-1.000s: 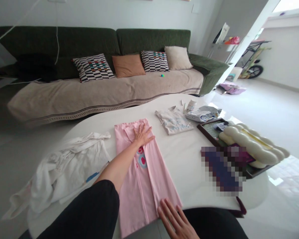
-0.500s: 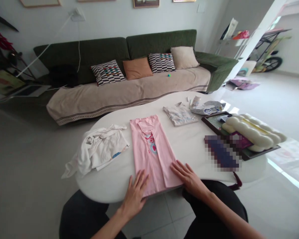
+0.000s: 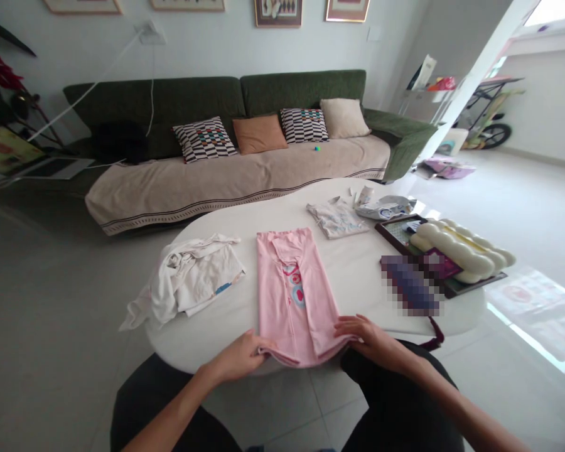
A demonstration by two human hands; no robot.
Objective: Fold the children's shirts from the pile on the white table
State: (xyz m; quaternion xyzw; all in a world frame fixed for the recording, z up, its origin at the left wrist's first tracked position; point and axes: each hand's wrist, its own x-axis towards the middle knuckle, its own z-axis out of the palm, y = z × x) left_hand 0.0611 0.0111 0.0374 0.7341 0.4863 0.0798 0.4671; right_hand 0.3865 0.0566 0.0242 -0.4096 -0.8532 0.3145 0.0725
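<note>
A pink shirt (image 3: 273, 282) with a printed motif lies on the white table (image 3: 358, 289), its sides turned inward into a long strip. My left hand (image 3: 245, 356) is closed on the near left corner of its hem. At the near right corner, my right hand (image 3: 365, 334) grips the hem, thumb hidden beneath the cloth. Between both hands the near edge is lifted slightly and sags in the middle. Left of the shirt is a loose heap of white clothing (image 3: 193, 276). Beyond it to the right lies a folded light grey garment (image 3: 338, 218).
On the right of the table sit a dark tray (image 3: 395, 232), a cream puffy tissue box cover (image 3: 461, 248), a plastic packet (image 3: 386, 207) and a blurred-out dark object (image 3: 409, 285). A green sofa (image 3: 169, 103) with cushions stands behind the table.
Both hands went from lying flat on the pink shirt to gripping its near corners. The hem has come up off the table, and the shirt sits slightly further right in view.
</note>
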